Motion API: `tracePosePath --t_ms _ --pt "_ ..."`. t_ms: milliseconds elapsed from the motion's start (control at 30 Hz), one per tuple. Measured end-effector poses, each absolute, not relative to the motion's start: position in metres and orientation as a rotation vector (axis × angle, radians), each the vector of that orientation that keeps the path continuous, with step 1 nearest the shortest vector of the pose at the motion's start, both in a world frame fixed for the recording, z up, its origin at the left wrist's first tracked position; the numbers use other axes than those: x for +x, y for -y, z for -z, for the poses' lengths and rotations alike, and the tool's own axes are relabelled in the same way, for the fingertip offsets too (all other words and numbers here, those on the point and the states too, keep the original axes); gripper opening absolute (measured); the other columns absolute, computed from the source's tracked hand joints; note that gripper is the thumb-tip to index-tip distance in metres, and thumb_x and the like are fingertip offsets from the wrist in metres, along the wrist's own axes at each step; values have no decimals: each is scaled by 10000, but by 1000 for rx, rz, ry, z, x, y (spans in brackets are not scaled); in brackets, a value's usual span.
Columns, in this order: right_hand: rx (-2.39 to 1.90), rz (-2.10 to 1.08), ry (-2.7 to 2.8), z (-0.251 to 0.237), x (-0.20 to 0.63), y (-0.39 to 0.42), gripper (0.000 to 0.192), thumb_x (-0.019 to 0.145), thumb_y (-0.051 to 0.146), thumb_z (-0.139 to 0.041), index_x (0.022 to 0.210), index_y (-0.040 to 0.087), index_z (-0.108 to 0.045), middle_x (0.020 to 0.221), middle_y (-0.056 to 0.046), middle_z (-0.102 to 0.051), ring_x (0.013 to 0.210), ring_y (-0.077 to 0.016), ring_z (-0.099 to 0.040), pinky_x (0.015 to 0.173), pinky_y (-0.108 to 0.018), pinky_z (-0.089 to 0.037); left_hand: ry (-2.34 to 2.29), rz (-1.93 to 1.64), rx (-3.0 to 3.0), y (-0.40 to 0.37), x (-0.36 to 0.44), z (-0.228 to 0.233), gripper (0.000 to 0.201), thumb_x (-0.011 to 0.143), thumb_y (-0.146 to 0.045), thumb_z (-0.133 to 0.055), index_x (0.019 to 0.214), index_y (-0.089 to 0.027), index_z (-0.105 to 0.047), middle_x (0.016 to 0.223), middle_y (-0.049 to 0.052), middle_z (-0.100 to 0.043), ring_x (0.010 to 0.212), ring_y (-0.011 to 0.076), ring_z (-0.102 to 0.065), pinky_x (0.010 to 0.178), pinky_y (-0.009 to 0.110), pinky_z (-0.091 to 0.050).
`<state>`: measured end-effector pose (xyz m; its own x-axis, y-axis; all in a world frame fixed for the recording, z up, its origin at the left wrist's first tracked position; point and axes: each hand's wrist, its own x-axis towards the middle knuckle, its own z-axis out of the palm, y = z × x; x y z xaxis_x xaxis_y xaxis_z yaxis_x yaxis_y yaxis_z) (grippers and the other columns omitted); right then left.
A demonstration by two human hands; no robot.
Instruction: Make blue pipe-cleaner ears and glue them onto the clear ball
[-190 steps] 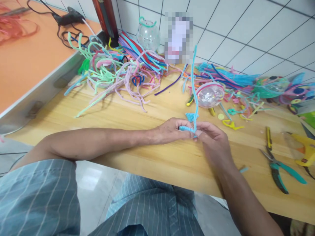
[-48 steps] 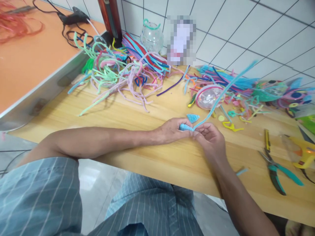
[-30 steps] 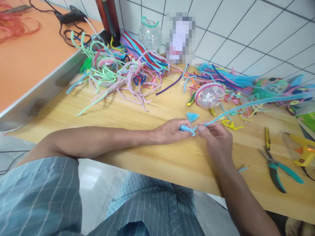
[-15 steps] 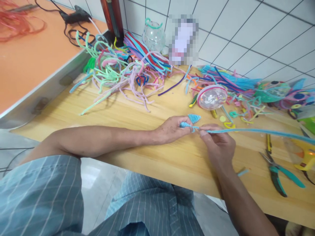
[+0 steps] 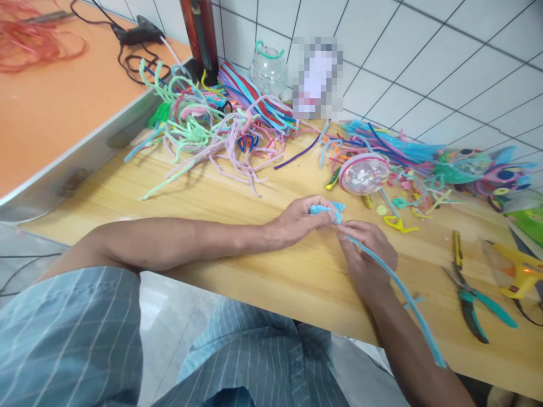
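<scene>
- At the near edge of the wooden table, the long free end of the light-blue pipe cleaner has swung round: half a second ago it stretched out flat to the right, over the pliers; now it trails back toward the person, along the right forearm and past the table's front edge.
- Earlier still, that same tail pointed up and away toward the tiled wall, so it has swept through a wide arc about the spot where the two hands meet.
- My reading is that another turn is being laid onto the small blue coil, and the wound part grows while the loose length shortens.
- Left hand: knuckles up, forearm lying flat along the table, fingertips closed on the coil and holding it just above the wood.
- Right hand: palm down, fingers curled, pinching the pipe cleaner right beside the coil; the two hands touch at the fingertips.
- Just beyond the fingers lies a small blue ridged cone, now partly hidden by the left hand.
- Farther back sit a clear ball with a pink band, a loose heap of coloured pipe cleaners, and off to the right a yellow glue gun; none of these has shifted.
</scene>
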<state>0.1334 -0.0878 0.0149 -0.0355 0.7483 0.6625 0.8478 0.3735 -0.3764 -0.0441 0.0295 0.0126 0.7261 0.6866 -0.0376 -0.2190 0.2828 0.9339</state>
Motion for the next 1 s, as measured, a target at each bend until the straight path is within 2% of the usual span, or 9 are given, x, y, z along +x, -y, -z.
tracePosePath --t_ms 200,433,767,867,1000 --pt "-1383 154 1752 -17 131 88 304 962 120 -765 1165 339 -819 1100 -15 -844 970 -216 -812 877 -381 -649 -414 -625 909 -27 -42 -17 256 858 -396 -778 881 -165 -671 799 3 -682 753 126 -612 770 275 -480" --pt "-1363 246 1907 -17 131 89 343 944 84 -782 1207 302 -795 1153 -33 -846 997 -216 -819 901 -358 -657 -504 -599 983 -25 -44 -16 345 822 -449 -850 864 -159 -668 730 -29 -647 711 102 -581 754 261 -465" --pt "-1245 437 2059 -11 135 87 351 966 99 -759 1257 294 -790 1180 -36 -851 998 -219 -819 889 -357 -662 -503 -594 1010 -24 -42 -10 266 831 -392 -784 852 -165 -648 743 -30 -647 718 100 -576 761 261 -463" --pt "-1331 399 2065 -9 139 89 287 981 161 -743 1191 340 -821 1191 -17 -848 1007 -219 -806 883 -365 -649 -484 -610 1029 -26 -43 -9 335 803 -447 -826 856 -162 -659 745 -34 -638 731 102 -563 762 263 -451" --pt "-1462 151 1833 -13 142 89 255 996 185 -686 1135 341 -833 1166 -37 -838 1044 -232 -790 930 -410 -629 -546 -608 1025 -29 -43 -9 444 738 -526 -905 894 -160 -707 779 -25 -661 746 107 -555 749 266 -440"
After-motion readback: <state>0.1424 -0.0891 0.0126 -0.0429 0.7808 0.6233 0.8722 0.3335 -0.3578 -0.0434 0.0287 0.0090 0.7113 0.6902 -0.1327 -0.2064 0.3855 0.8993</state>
